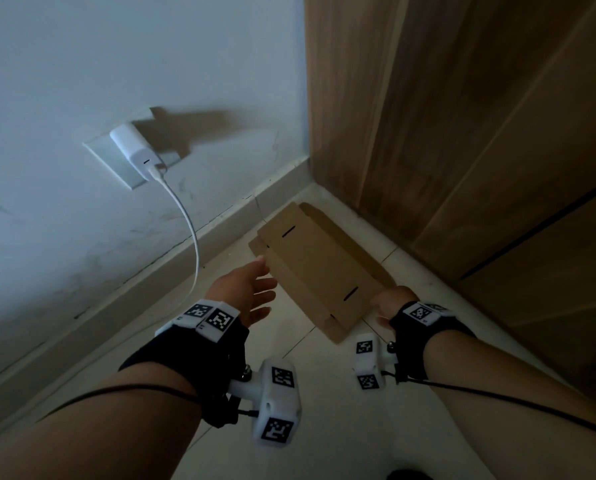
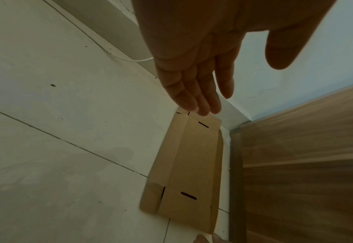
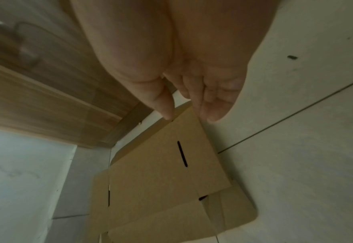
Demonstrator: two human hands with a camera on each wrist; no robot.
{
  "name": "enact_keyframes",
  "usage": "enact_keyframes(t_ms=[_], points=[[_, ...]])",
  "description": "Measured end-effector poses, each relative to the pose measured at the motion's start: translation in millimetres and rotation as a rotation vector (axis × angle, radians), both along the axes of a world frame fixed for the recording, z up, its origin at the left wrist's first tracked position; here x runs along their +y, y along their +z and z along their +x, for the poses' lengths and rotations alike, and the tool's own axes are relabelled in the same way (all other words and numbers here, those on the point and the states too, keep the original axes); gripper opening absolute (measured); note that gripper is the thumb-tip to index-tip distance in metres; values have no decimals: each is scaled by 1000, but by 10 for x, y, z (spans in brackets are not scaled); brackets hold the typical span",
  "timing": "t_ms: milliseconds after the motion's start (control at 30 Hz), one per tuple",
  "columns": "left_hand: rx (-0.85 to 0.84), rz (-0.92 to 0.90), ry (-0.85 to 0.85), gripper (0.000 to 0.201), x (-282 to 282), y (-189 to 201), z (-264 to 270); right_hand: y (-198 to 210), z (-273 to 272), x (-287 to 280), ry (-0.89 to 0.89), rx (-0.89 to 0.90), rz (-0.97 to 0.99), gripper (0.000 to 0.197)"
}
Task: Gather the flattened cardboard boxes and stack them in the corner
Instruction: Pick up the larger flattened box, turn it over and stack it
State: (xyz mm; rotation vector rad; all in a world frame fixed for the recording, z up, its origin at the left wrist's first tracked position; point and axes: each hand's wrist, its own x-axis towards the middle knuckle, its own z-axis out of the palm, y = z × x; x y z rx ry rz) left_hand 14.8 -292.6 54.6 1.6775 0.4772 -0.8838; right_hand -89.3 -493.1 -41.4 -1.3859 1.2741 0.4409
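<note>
Tiled floor [image 1: 324, 393] corner: flattened cardboard [image 1: 319, 268] between outstretched hands.

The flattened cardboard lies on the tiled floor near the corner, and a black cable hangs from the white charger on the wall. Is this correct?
Not quite: the cable hanging from the white charger is white, not black, as the head view shows. The rest holds: the flattened cardboard lies on the tiled floor near the corner.

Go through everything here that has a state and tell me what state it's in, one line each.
flattened cardboard boxes: lying flat on the floor by the corner
left hand: open, fingertips at the boxes' far end
right hand: open, fingers at the near end
charger: plugged into the wall socket
cable: plugged into the charger, hanging down
</note>
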Motion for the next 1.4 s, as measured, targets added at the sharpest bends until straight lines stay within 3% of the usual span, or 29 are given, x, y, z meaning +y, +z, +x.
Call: enact_keyframes(t_ms=[67, 267, 333, 400, 500, 833, 966, 1166, 1266, 1400], points=[[-2, -7, -9, 22, -18, 38, -29, 25, -33, -18, -1, -1, -9, 26], [-44, -33, -27, 22, -71, 301, -160, 314, -152, -129, -60, -78, 23, 6], [-60, -51, -35, 23, -98, 436, -230, 471, -176, -174, -116, -117, 14, 15], [-80, -72, -53, 23, -132, 609, -315, 704, -228, -187, -199, -144, 19, 7], [-108, -107, -73, 24, -219, 875, -459, 990, -403, -244, -306, -221, 27, 20], [-190, -185, -192, 26, -565, 1493, -1215, 1733, -1623, -475, -578, -329, -6, 19], [-221, -195, -242, 27, -667, 1615, -1506, 1831, -2241, -555, -680, -318, -41, 19], [-247, -183, -298, 27, -744, 1722, -1799, 1670, -3138, -614, -823, -243, -76, 23], [-251, -165, -334, 29, -818, 1756, -1893, 1530, -3535, -600, -830, -172, -82, 30], [-269, -152, -370, 29, -956, 1802, -2024, 1388, -4009, -582, -843, -75, -55, 22]])
